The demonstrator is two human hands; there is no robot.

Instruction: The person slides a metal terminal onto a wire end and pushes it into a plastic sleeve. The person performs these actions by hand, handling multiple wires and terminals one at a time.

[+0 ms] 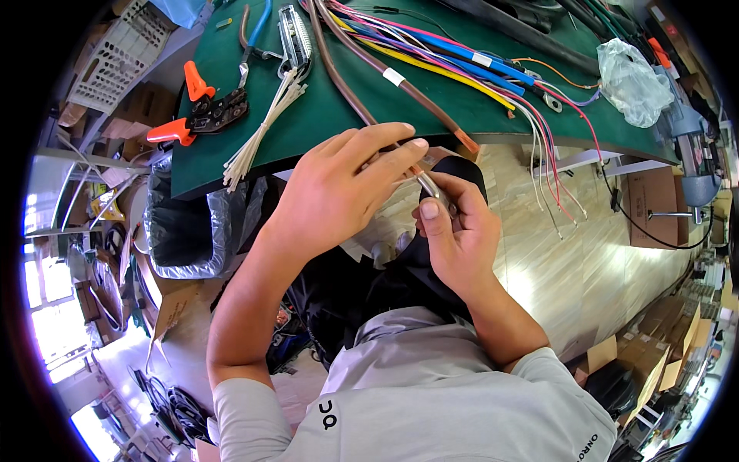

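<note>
A thick brown cable [339,83] comes down over the green bench edge to my hands, a silver cable lug [425,183] at its end. My left hand [335,189] is closed over the cable just behind the lug, fingers pointing right, palm side hidden. Thumb and fingers of my right hand [464,231] pinch the lug from below. Beside it a second brown cable [412,91], with a white label and bare copper at its tip, ends at the bench edge.
On the green bench [339,119] lie orange-handled crimping pliers [215,114], a bundle of white cable ties [265,129] and several coloured wires [446,58], some hanging over the edge. A clear plastic bag [635,83] sits at right. A lined bin [188,235] stands lower left, a cardboard box [653,204] right.
</note>
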